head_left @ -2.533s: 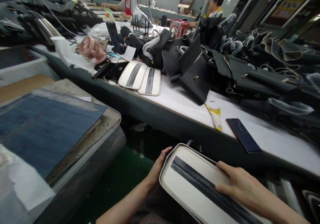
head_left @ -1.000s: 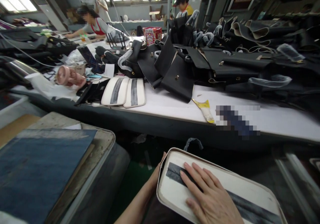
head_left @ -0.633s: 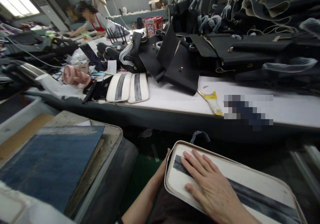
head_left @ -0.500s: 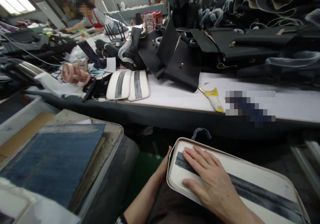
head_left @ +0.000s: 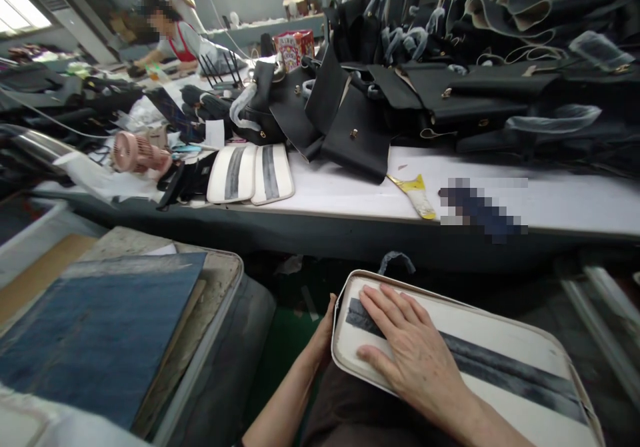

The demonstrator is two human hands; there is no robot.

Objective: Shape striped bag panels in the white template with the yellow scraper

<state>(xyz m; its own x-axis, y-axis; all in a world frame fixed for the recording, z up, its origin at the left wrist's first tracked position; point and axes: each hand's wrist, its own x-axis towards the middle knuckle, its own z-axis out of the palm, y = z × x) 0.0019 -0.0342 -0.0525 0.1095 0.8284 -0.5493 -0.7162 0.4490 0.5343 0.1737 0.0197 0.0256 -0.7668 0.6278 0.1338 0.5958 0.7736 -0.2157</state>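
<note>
Here's the right hand [head_left: 407,340], spread flat, fingers fanned over the upper left part of a rimmed white panel [head_left: 487,330] with a dark double stripe! And the left hand [head_left: 324,330] is up against the panel's left end, most of its fingers hidden behind the rim, so whether it pinches or merely braces, I can't tell. The panel sits slanted over the person's dark clothing, just off the near edge of the worktable [head_left: 345,187] and clear of it. Along that same edge, two smaller striped white panels [head_left: 233,174] overlap side by side, a pink fan [head_left: 137,152] to their left. Further right, a yellow-and-white tool [head_left: 420,197] lies at the near edge, its tip by a black leather flap [head_left: 355,134] with a metal clasp! Off to the left, a blue board [head_left: 105,320] lies on a worn cart, and beyond the worktable's far side a co-worker in a red apron [head_left: 183,44] leans forward, arm outstretched
</note>
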